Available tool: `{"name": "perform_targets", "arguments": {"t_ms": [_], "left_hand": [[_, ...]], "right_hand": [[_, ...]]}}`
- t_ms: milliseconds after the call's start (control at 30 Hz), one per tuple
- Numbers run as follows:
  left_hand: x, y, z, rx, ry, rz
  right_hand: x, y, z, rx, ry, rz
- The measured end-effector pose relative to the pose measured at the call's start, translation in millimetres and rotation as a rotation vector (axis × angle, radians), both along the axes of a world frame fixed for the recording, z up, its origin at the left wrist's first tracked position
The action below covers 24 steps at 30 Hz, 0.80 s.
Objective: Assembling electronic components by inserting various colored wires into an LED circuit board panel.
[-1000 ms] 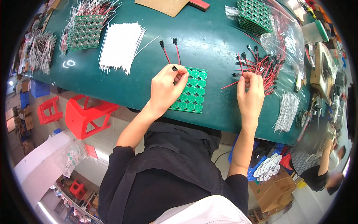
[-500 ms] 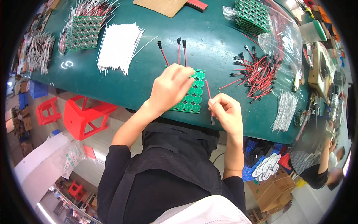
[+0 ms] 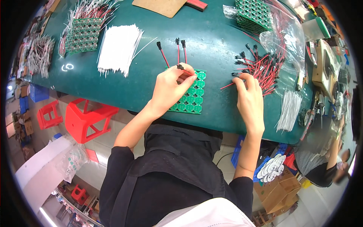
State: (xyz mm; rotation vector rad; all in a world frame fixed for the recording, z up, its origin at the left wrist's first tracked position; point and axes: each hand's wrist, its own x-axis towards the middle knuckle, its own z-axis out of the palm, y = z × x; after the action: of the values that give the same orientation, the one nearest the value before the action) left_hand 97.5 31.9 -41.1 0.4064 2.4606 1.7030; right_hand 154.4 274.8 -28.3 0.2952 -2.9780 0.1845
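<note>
My left hand (image 3: 170, 86) is over the left part of a green circuit board panel (image 3: 197, 100) made of round sections. Its thumb and fingers pinch a red wire lead (image 3: 186, 71) whose black connector sticks up above the knuckles; the other end meets the panel's upper part near my fingertips. Past the panel's far edge lie three more leads (image 3: 177, 51) with black connectors, their near ends hidden by my hand. My right hand (image 3: 250, 98) reaches to the near-left edge of a pile of red leads (image 3: 266, 70), thumb and fingers apart beside a black connector (image 3: 235, 74).
A stack of white wires (image 3: 120, 49) lies left of the panel, with a wired board panel (image 3: 81, 36) beyond it. Stacked green panels (image 3: 255, 15) and a clear plastic bag (image 3: 289, 34) are at the far right. Grey-white wires (image 3: 289, 111) lie near the right edge. Red stools (image 3: 89, 119) stand left.
My right hand has left the panel's right side and moved right to the pile of leads. The lead it held is now in my left hand, over the panel.
</note>
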Motion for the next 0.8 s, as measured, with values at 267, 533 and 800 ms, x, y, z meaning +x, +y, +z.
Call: {"name": "perform_targets", "arguments": {"t_ms": [267, 533, 800], "left_hand": [[1.5, 4.3, -16.9, -0.027, 0.191, 0.055], [3.1, 4.9, -22.1, -0.072, 0.262, 0.071], [3.3, 4.6, -20.3, -0.086, 0.314, 0.057]], "right_hand": [[-1.1, 11.2, -8.1, -0.042, 0.053, 0.009], [0.6, 22.3, -6.5, 0.059, 0.044, 0.042], [-1.1, 11.1, -6.0, -0.240, 0.289, 0.003]]}}
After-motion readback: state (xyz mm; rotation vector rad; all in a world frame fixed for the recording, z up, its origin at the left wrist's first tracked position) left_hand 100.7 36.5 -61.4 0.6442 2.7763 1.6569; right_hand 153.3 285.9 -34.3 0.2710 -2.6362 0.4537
